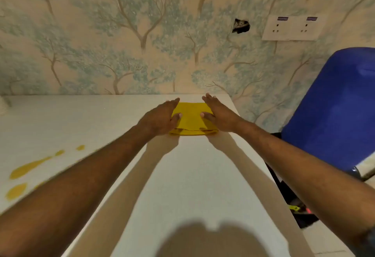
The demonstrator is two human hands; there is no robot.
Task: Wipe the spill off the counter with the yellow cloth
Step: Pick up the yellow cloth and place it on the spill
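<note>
A folded yellow cloth (191,118) lies flat on the white counter (182,175), near the back wall and close to the counter's right end. My left hand (160,117) rests flat on the cloth's left edge, fingers together and extended. My right hand (219,114) lies flat on its right edge in the same way. Neither hand grips the cloth; both press on it with thumbs pointing inward. A yellow spill (30,168) of several puddles and drops sits on the counter at the far left, partly hidden behind my left forearm.
The counter's right edge (261,155) drops off beside a large blue container (332,110). Dark items lie on the floor below at the right. The wallpapered wall carries a socket plate (292,27) and a hole (240,26). A white object shows at the far left edge.
</note>
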